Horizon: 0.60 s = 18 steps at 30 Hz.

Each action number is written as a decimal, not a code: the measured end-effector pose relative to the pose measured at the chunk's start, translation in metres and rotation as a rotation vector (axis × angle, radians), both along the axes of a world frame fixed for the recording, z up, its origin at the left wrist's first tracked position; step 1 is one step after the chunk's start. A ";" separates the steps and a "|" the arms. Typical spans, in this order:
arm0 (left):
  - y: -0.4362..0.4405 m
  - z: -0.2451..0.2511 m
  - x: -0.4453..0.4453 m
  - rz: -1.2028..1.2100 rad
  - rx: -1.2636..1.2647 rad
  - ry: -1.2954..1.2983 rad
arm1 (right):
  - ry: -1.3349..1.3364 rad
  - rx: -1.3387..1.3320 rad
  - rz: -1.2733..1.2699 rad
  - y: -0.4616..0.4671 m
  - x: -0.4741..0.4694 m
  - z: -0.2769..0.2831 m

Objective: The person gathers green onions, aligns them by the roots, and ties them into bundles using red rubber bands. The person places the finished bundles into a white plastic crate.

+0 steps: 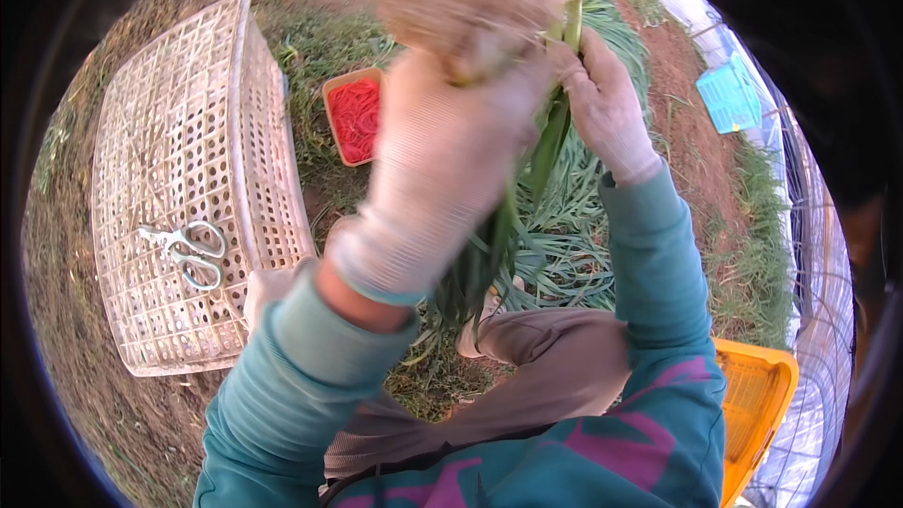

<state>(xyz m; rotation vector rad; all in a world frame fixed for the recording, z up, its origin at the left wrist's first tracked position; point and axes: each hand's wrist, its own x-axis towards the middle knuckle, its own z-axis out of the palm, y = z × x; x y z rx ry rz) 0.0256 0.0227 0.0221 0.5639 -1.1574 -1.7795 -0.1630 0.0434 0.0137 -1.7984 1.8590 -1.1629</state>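
My left hand point(451, 127), in a pale knit work glove, is raised and blurred by motion, shut around a bunch of leafy green stalks with shaggy brown roots point(473, 3) at the top. Long green leaves point(487, 261) hang down below it. To its right my right hand point(603, 95), gloved the same way, pinches a green stalk point(573, 17) between thumb and fingers. Under and beyond both hands lies a large heap of long green leafy plants point(564, 247).
An upturned white plastic crate point(169, 169) stands at left, with scissors point(187, 252) on it. Nearby sits a small container point(326, 106) of red rubber bands point(355, 116). A yellow crate point(758, 409) is at lower right, a blue basket point(730, 95) at upper right beside plastic sheeting.
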 end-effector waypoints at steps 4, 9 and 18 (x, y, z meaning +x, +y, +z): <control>-0.004 0.018 0.023 -0.199 -0.088 0.105 | -0.145 0.007 0.109 0.041 0.037 0.027; -0.008 0.024 0.034 -0.193 -0.069 -0.038 | -0.160 -0.145 -0.205 0.055 0.047 0.019; -0.021 0.020 0.042 -0.245 0.038 0.076 | -0.341 -0.224 -0.229 0.077 0.040 0.036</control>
